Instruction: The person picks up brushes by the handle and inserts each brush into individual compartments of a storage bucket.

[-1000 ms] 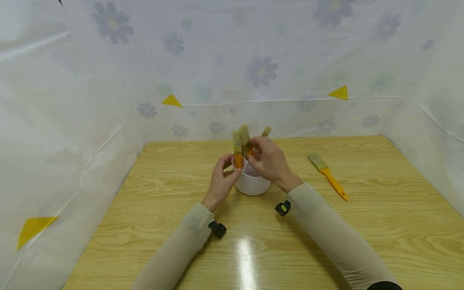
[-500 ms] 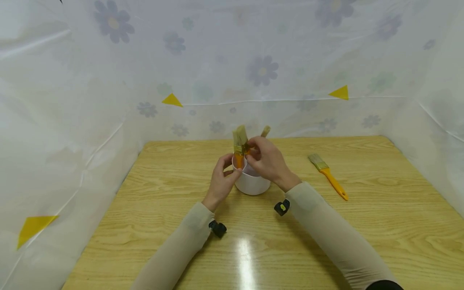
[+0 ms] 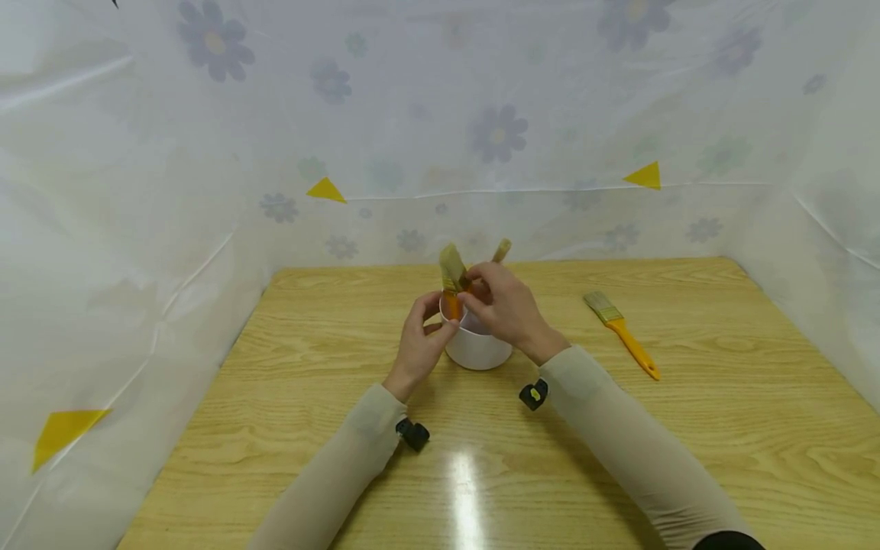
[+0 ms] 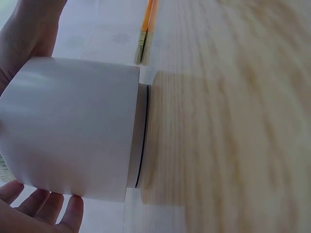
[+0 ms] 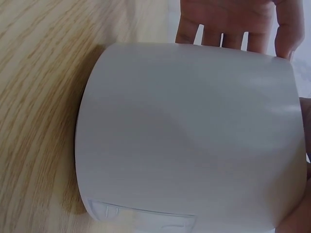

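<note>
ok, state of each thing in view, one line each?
white cup: upright on table, brushes standing in it
left hand: holds cup side
right hand: pinches a brush over the cup
brushes in cup: bristles up
loose brush: flat on table, untouched

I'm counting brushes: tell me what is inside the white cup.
From the white cup paintbrushes stand bristles up: one orange-handled paintbrush by the left hand, another bristle tip behind the right hand. That hand covers the opening, so the count stays unsure.
</note>
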Demonstrator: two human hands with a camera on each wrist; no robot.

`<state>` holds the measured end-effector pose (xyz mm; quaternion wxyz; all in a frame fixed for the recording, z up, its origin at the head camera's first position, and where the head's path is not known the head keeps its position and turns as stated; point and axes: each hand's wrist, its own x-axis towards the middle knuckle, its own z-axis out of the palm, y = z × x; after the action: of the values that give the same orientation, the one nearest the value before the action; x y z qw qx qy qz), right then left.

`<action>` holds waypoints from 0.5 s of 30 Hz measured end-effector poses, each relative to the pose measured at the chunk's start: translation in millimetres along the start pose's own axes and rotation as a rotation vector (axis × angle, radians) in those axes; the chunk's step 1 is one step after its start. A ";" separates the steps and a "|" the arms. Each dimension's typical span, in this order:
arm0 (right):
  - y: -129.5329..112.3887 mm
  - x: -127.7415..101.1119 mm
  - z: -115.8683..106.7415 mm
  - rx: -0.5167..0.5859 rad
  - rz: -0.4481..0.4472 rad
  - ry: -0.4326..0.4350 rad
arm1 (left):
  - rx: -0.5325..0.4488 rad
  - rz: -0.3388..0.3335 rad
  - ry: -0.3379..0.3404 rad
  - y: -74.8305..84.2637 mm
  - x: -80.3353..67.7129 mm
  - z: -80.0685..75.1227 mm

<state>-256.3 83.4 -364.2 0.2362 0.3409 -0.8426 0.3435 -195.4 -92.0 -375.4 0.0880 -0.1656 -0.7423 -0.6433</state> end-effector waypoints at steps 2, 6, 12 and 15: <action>-0.7 -0.1 -0.1 0.010 0.001 0.000 | 0.001 -0.002 0.000 0.0 -0.1 -0.2; -1.2 -0.2 0.1 0.014 0.011 0.007 | -0.004 0.001 0.003 -0.1 0.0 -0.3; -1.6 -1.1 1.0 -0.066 0.020 0.072 | -0.015 0.007 -0.009 1.1 -0.8 -0.5; -3.0 -1.4 0.6 -0.107 0.027 0.095 | -0.020 0.006 -0.014 1.1 -1.0 -0.9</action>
<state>-253.3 82.0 -364.2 0.2892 0.2997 -0.8520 0.3172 -194.1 -92.9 -374.5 0.0833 -0.1734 -0.7360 -0.6491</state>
